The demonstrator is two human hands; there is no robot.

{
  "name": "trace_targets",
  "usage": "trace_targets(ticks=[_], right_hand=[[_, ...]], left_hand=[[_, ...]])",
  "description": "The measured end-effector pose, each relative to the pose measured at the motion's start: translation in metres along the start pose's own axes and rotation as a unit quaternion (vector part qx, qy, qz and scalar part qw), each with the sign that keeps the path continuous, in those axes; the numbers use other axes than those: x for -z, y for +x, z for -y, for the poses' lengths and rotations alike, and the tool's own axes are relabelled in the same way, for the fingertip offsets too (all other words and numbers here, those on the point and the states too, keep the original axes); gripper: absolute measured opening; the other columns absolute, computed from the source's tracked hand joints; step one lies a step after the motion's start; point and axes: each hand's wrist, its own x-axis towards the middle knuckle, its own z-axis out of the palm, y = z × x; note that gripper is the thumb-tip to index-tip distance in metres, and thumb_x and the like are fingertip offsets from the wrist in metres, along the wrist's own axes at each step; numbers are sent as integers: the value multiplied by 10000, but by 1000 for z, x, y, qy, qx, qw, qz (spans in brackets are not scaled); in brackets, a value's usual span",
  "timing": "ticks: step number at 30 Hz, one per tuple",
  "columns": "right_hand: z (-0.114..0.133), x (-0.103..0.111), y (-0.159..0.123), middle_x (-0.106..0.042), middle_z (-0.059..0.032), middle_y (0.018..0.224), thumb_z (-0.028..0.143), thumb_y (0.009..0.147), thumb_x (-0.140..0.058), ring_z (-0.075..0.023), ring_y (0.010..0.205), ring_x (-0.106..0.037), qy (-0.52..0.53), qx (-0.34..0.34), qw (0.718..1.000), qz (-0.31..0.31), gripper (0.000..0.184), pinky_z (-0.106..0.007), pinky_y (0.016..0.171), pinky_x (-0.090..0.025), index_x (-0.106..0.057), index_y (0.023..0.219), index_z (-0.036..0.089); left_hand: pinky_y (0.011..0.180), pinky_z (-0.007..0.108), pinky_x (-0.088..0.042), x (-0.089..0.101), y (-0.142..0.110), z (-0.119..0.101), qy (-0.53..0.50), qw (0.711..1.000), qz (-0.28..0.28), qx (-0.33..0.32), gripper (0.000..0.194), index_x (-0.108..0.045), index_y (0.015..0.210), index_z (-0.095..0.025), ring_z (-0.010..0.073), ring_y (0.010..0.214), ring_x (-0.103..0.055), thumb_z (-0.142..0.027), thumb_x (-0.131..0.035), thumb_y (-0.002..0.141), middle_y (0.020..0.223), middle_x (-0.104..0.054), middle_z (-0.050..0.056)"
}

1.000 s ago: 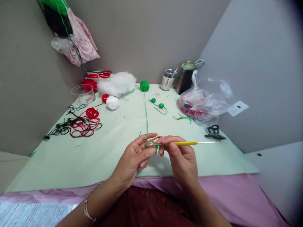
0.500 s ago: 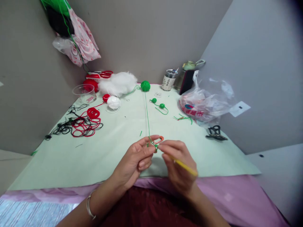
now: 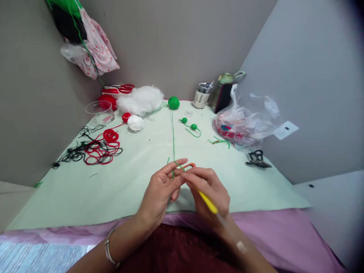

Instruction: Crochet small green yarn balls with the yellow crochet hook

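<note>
My left hand (image 3: 159,189) is closed, pinching a small piece of green crochet work that the fingers mostly hide. Green yarn (image 3: 173,138) crosses its raised index finger and runs back to a green yarn ball (image 3: 173,102) at the far edge of the table. An orange stitch marker (image 3: 191,165) sticks out just beyond the fingertips. Closed around a crochet hook with a yellow handle (image 3: 208,201), my right hand (image 3: 213,189) meets the left at the fingertips. The hook's tip is at the work, too small to make out clearly.
Tangled black and red cords (image 3: 99,151) lie at the left, with a clear plastic cup (image 3: 99,112) behind. White stuffing (image 3: 142,99) sits at the back. Two small green balls (image 3: 193,126) lie beyond my hands. A plastic bag (image 3: 241,125) and a black hair claw (image 3: 258,159) are at the right.
The crochet hook has swung so its handle points more steeply down toward me. My left index finger is lifted, with the yarn drawn across it. The green work is now more covered by fingers.
</note>
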Motion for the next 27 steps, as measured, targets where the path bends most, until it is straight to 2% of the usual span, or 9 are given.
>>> trace_targets(ticks=[2, 5, 7, 9, 14, 19, 21, 24, 27], right_hand=[[-1, 1, 0, -771, -84, 1128, 61, 962, -672, -210, 998, -744, -27, 20, 999, -1, 391, -346, 839, -630, -769, 1266, 286], [-2, 6, 6, -770, -51, 987, 120, 1008, -624, -177, 845, -724, 95, -96, 990, -42, 267, -324, 752, -612, -799, 1133, 278], [-2, 8, 12, -752, -30, 922, 187, 1042, -595, -141, 719, -684, 216, -177, 957, -76, 226, -289, 657, -581, -805, 1043, 270], [-1, 8, 16, -745, -19, 902, 245, 1052, -600, -123, 666, -656, 294, -215, 928, -79, 217, -272, 614, -557, -808, 998, 271], [-1, 5, 16, -798, -43, 954, 258, 1019, -668, -170, 849, -715, 248, -197, 948, -32, 159, -302, 730, -577, -826, 1006, 258], [-3, 11, 16, -814, -40, 934, 277, 1067, -575, -145, 689, -694, 309, -220, 925, -24, 214, -295, 650, -590, -777, 1006, 242], [-3, 14, 14, -812, -46, 960, 235, 1080, -528, -151, 717, -716, 261, -195, 945, -16, 232, -307, 682, -611, -756, 1035, 239], [-2, 15, 11, -807, -68, 1015, 152, 1053, -536, -186, 871, -768, 100, -56, 993, 11, 230, -332, 787, -638, -734, 1137, 232], [-3, 12, 8, -806, -111, 1067, 106, 1008, -598, -218, 967, -778, -58, 98, 993, 36, 296, -329, 794, -647, -719, 1255, 218]], left_hand=[[425, 132, -215, 0, 2, -1, -41, 998, 9, 42, 405, -817, 1149, -181, -29, 431, -308, -297, -936, 779, 752, -656, -25], [401, 124, -192, 2, 4, -5, -88, 993, 15, 71, 330, -843, 1039, -147, -38, 415, -241, -233, -953, 740, 667, -589, -52], [396, 117, -190, 3, 5, -7, -99, 993, 6, 59, 259, -849, 959, -142, -47, 412, -234, -214, -953, 734, 668, -585, -54], [402, 115, -207, 3, 3, -8, -82, 996, 1, 41, 248, -852, 960, -156, -53, 414, -280, -208, -949, 737, 735, -622, -40], [427, 135, -251, -1, -1, -7, -6, 1000, 13, 11, 365, -836, 1134, -231, -27, 436, -389, -239, -925, 780, 762, -615, -52], [454, 164, -267, 0, -1, -10, 25, 1000, 12, -7, 285, -844, 1103, -219, -18, 438, -381, -274, -887, 827, 741, -620, -49], [461, 172, -272, 2, 0, -10, 50, 998, 7, -24, 267, -842, 1105, -226, -10, 444, -380, -291, -874, 848, 748, -643, -42], [468, 170, -298, 4, 0, -8, 94, 994, -20, -50, 297, -830, 1114, -219, 16, 492, -418, -295, -891, 834, 772, -673, -30], [470, 160, -314, 5, 1, -5, 96, 993, -33, -52, 419, -798, 1189, -204, 35, 527, -443, -283, -923, 797, 759, -664, -32]])
